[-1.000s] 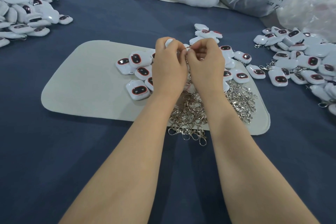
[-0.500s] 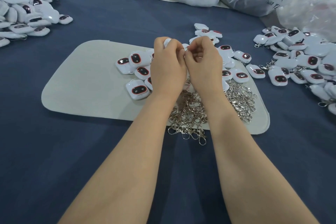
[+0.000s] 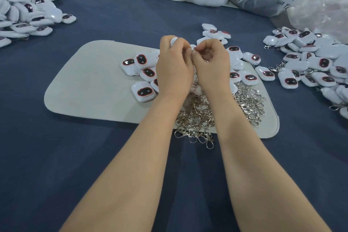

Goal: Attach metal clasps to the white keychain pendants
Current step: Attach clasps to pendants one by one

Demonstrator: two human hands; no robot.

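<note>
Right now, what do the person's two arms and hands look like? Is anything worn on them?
Both are bare. The left hand and right hand wear no gloves, and no ring shows on the visible parts of the fingers. The left forearm and right forearm have no sleeves, watch or bracelet down to the picture's lower edge.
</note>
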